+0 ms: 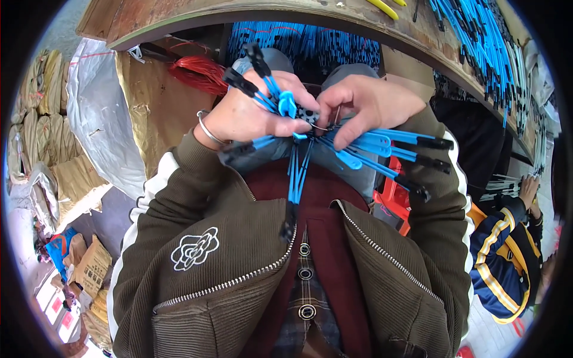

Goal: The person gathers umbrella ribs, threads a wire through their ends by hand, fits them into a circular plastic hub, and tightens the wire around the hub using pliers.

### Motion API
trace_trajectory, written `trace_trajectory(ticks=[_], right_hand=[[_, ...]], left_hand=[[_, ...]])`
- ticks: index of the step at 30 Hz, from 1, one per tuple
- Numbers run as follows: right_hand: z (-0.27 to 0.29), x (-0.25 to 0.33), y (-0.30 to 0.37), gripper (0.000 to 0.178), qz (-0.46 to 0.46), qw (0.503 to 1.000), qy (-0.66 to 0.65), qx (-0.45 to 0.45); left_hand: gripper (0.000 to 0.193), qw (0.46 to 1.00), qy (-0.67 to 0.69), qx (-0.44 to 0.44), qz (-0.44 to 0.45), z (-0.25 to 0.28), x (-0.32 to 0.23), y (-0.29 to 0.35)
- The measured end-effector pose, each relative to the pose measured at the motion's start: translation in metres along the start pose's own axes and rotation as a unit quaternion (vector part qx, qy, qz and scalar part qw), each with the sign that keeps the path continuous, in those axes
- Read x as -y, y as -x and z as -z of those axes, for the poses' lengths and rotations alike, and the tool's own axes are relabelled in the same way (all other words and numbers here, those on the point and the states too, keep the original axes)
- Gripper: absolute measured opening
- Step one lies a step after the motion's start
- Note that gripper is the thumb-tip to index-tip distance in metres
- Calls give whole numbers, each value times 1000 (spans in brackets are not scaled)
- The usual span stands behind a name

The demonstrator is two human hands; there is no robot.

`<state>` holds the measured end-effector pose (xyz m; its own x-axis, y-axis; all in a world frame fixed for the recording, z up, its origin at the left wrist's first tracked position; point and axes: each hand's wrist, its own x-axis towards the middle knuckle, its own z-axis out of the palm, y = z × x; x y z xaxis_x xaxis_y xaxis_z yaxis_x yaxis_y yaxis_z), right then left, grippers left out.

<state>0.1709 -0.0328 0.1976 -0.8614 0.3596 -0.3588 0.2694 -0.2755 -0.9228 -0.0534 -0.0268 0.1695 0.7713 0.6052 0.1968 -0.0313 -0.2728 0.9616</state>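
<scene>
Above my lap I hold a cluster of thin blue ribs [298,173] that fan out from a small dark hub [308,114]. Black pieces [431,162] cap their outer ends, and flat blue plastic parts [370,142] lie along some of them. My left hand [256,110], with a bracelet on its wrist, is closed around the hub side of the cluster. Beside it, the thumb and fingers of my right hand [370,107] close on a thin wire [322,126] at the hub. Fingers partly hide the joint.
A wooden bench [197,18] curves across the far side, with bundled blue rods [477,48] on its right. More blue rods [304,42] lie beneath. Red cord [200,71] and sacks [104,107] are left. Another person's hand [528,191] works at far right.
</scene>
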Motion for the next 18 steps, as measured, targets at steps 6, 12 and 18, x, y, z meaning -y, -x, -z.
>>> trace_trajectory(ticks=[6, 12, 18], right_hand=[[-20, -32, 0, 20, 96, 972, 34, -210], [-27, -36, 1, 22, 114, 955, -42, -269], [-26, -43, -3, 24, 95, 946, -80, -300]], left_hand=[[30, 999, 11, 5, 35, -3, -2, -3], [36, 994, 66, -49, 67, -15, -5, -2], [37, 992, 56, -73, 89, -21, -8, 0]])
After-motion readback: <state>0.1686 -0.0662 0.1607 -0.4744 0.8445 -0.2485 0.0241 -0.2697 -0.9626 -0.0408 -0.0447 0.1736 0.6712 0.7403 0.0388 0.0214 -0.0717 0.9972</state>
